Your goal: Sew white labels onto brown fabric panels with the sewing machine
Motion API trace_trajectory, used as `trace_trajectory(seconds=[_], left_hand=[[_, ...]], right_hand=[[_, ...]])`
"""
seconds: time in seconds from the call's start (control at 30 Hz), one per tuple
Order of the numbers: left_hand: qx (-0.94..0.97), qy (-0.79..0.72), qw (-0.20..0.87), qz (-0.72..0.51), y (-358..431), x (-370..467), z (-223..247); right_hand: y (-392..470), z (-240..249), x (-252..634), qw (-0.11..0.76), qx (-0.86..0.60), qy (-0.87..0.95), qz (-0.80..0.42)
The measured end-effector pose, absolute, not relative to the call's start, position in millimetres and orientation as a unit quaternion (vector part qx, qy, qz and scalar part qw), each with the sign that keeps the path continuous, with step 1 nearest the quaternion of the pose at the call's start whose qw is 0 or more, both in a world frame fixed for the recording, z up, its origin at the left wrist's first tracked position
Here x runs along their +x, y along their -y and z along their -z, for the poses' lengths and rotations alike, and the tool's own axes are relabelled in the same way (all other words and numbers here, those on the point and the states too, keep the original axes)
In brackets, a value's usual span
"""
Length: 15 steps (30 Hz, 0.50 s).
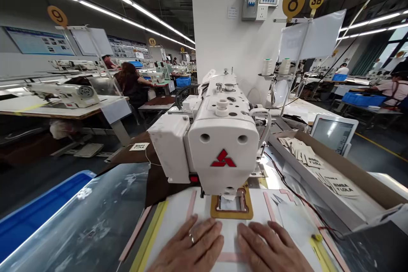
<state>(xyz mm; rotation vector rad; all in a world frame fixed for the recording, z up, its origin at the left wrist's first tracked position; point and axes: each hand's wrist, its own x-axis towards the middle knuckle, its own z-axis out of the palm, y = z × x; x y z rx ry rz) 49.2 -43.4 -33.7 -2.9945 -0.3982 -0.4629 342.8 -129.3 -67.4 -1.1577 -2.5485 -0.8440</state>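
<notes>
A white sewing machine (223,144) with a red three-part emblem stands right in front of me. Under its head lies a yellow-brown rectangular frame (215,212) with a window in the middle. My left hand (194,244), a ring on one finger, rests flat on the white work surface (229,242) just below the frame's left side. Flat on the same surface, below the frame's right side, is my right hand (269,244). Both hands have their fingers stretched out, and I see nothing held in either. Pink and yellow strips mark the surface around them.
To the right, a cardboard box (318,153) holds several labels (344,186) reading "BIMBA Y LOLA". One similar label (139,146) lies on brown material (156,170) at left. A blue bin (38,208) sits low left. Red and black wires (302,197) run along the right side.
</notes>
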Motion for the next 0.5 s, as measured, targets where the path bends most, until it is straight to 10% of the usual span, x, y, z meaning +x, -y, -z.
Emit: trace_trajectory(seconds=[0.5], left_hand=[[-0.972, 0.173, 0.006, 0.162, 30, 57, 26]], right_hand=[[116, 67, 353, 0.138, -0.408, 0.864, 0.260]])
